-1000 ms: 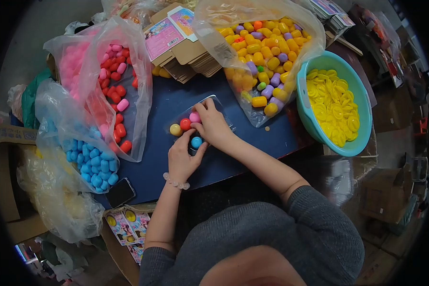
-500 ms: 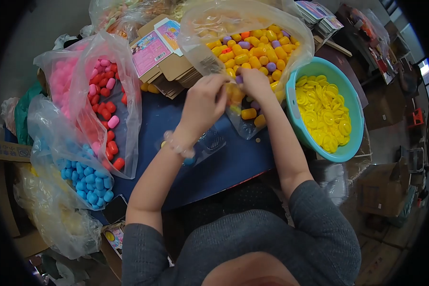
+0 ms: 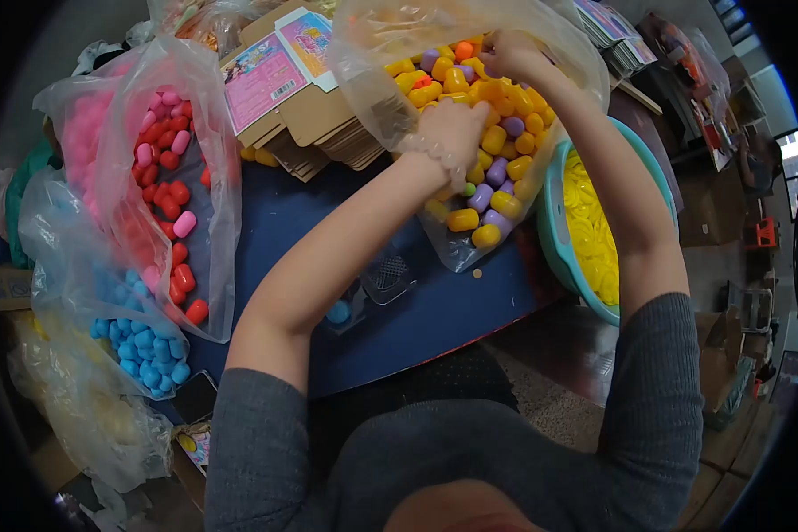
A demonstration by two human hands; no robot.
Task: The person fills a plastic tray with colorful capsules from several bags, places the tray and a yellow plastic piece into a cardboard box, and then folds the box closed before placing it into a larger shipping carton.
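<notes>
My left hand (image 3: 454,133), with a beaded bracelet at the wrist, reaches into a clear plastic bag (image 3: 359,84) of yellow and purple capsules (image 3: 494,139). Its fingertips are hidden among the capsules. Farther back in the same bag, my right hand (image 3: 512,55) has its fingers bunched and pointing down beside an orange capsule (image 3: 464,50); whatever they grip is hidden. Near the bag's front corner lie purple capsules (image 3: 481,197) and a small green piece (image 3: 469,189). A clear plastic tray (image 3: 388,277) rests on the table, with a blue capsule (image 3: 338,311) at its left end.
Left stand bags of red and pink capsules (image 3: 178,192) and blue capsules (image 3: 155,350). Flat printed boxes (image 3: 262,89) are stacked at the back. A turquoise basin (image 3: 554,217) of yellow discs (image 3: 590,235) is under my right arm. A phone (image 3: 195,397) lies at the table edge.
My hands, earlier close together at the bag's front, have moved apart. The left went right and up into the capsules; the right went to the bag's back. The view shifted slightly.
</notes>
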